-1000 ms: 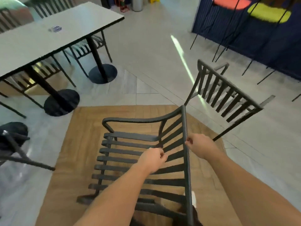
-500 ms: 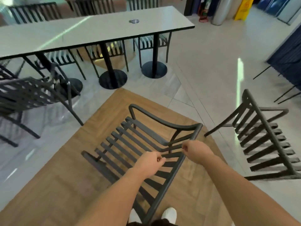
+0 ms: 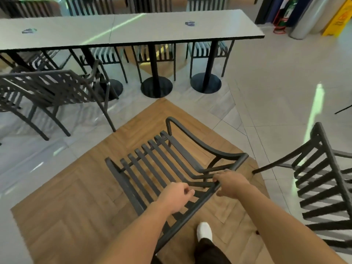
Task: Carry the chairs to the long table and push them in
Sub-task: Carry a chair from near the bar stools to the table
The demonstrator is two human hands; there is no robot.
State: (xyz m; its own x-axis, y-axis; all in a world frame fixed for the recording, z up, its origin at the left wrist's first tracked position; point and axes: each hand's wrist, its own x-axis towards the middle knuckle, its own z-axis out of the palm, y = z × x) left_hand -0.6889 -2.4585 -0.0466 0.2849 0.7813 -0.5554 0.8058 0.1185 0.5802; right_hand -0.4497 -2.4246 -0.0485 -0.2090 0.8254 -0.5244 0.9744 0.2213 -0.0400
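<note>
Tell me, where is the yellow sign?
In the head view, the yellow sign stands on the floor at the far top right, beside a silver cylinder, past the long table's right end.

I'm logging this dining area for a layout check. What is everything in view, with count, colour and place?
long table: one, pale grey top, black pedestal legs, far side
carried chair: one, dark grey slatted, centre over the wood floor patch
loose chairs: two, dark grey, one at left, one at right edge
chairs behind table: several, dark, far side; exact count unclear
yellow sign: one, top right corner
shoe: one, white, bottom centre
left hand: grips a chair slat
right hand: grips the chair's top rail
</note>
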